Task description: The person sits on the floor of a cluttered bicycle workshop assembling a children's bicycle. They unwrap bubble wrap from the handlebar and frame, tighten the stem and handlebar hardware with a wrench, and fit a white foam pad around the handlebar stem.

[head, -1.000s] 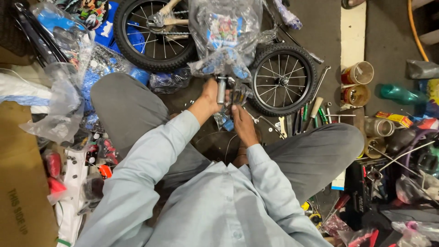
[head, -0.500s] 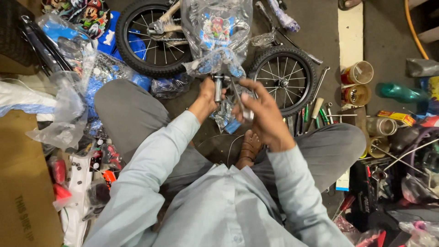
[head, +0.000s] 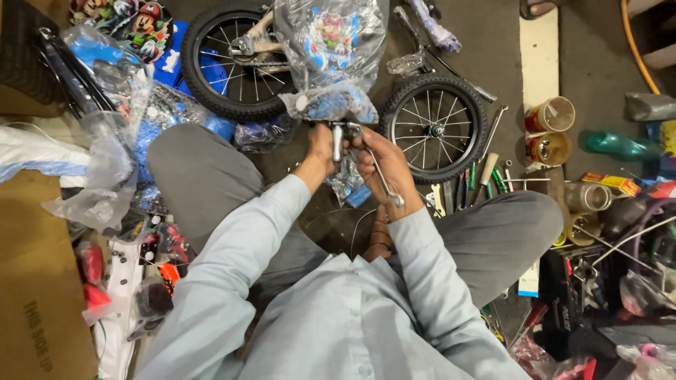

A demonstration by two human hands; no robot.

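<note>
Nearest, the person sits cross-legged in a pale blue shirt, both forearms reaching toward 12 o'clock so the work sits just above the lap, close to the eyes. The right hand [head: 384, 165] is closed around a slim metal spanner [head: 380, 179], whose handle slants from the fingers down toward 5 o'clock; that slant seems to give leverage against the part. The left hand [head: 322, 148] is wrapped shut around a small metal fitting [head: 338, 137], apparently steadying it while the tool bears on it. The fitting's long axis runs roughly 12 to 6 o'clock, its upper end meeting the blue plastic-wrapped bundle [head: 331, 104] just beyond the knuckles.

Farther out, at 1 o'clock, a small spoked wheel [head: 435, 128] lies flat, with loose hand tools [head: 479, 184] beside it. At 11 o'clock lies a larger wheel [head: 236, 60], partly under a clear plastic bag [head: 331, 39].
</note>
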